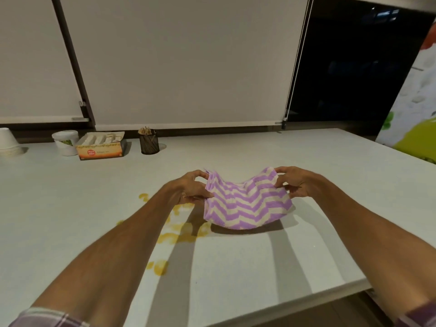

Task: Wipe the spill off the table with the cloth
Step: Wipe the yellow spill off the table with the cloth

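A purple and white zigzag cloth [245, 204] hangs folded just above the pale table [236, 263], sagging in the middle. My left hand [192, 187] pinches its left edge and my right hand [295, 182] pinches its right edge. A yellow-orange spill [186, 233] lies in patches on the table, under and left of the cloth. More drops of it sit nearer me at the spill's lower patch [160, 266] and beyond my left forearm, which hides part of the puddle.
Along the back edge stand a stack of paper cups [8, 143], a white tub [66, 141], an orange box of sachets [101, 145] and a dark mesh holder with sticks [149, 141]. The table's front right edge [306, 300] drops off near me.
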The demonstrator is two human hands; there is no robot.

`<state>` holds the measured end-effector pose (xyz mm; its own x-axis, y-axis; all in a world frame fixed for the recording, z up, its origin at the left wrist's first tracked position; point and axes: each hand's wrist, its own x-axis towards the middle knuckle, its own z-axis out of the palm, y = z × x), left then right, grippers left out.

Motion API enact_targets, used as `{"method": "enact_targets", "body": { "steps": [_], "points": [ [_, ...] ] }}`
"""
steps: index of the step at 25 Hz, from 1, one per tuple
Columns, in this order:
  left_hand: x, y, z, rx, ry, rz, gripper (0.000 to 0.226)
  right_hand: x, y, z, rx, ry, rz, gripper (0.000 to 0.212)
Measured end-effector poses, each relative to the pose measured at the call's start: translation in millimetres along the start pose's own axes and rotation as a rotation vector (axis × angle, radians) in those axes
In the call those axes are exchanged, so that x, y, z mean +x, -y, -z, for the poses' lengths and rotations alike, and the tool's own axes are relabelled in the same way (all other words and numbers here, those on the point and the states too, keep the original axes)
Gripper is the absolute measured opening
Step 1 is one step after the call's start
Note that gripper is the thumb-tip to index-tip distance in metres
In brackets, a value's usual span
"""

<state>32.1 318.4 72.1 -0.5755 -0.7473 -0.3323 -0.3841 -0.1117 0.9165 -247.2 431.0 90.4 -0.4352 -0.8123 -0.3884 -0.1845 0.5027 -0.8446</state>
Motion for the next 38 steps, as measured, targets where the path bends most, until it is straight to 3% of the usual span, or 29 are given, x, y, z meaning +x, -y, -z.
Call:
{"method": "enact_targets", "body": {
  "steps": [5,8,10,12,13,15,17,20,25,29,33,38],
  "points": [
    [-17.5,1.2,-35.4,-0.020,-0.002,-0.006,0.050,-3.0,-17.5,16.3,-0.090,-0.164,0.024,0.032],
    [-25.5,4.8,-54.1,0.037,0.000,-0.014,0.053,-6.3,-38.2,19.9,-0.157,-0.246,0.104,0.035],
    [-29.7,10.7,-53.3,0.008,-0.021,-0.048,0.045,-8.8,-52.8,17.0,-0.223,-0.324,0.136,0.033],
    [-33.9,16.2,-38.8,0.047,-0.157,-0.129,0.033,-8.4,-60.9,8.2,-0.408,-0.417,0.161,0.040],
    [-35.9,20.8,-26.3,0.187,-0.284,-0.177,0.030,-8.7,-61.2,0.1,-0.488,-0.440,0.211,0.047],
    [-43.1,37.4,5.3,0.524,-0.491,-0.260,0.033,-13.2,-55.6,-25.9,-0.497,-0.388,0.343,0.056],
    [-55.2,62.8,43.5,0.739,-0.565,-0.255,0.039,-18.3,-52.2,-57.0,-0.563,-0.261,0.449,0.060],
    [-80.4,113.5,103.3,0.930,-0.641,-0.015,0.053,-16.0,-63.3,-94.6,-0.791,-0.058,0.529,0.069],
    [-119.7,179.2,154.6,1.010,-0.684,0.232,0.070,4.6,-85.4,-110.7,-0.988,0.016,0.509,0.070],
    [-124.6,199.1,165.3,1.018,-0.613,0.225,0.073,24.9,-87.1,-112.7,-1.067,-0.086,0.524,0.069],
    [-118.2,206.0,163.0,1.016,-0.658,0.207,0.070,52.0,-57.9,-136.9,-1.017,-0.145,0.442,0.062],
    [-112.8,215.2,168.0,1.041,-0.683,0.202,0.075,52.1,-64.8,-148.7,-1.115,-0.070,0.576,0.084]
  ]
}}
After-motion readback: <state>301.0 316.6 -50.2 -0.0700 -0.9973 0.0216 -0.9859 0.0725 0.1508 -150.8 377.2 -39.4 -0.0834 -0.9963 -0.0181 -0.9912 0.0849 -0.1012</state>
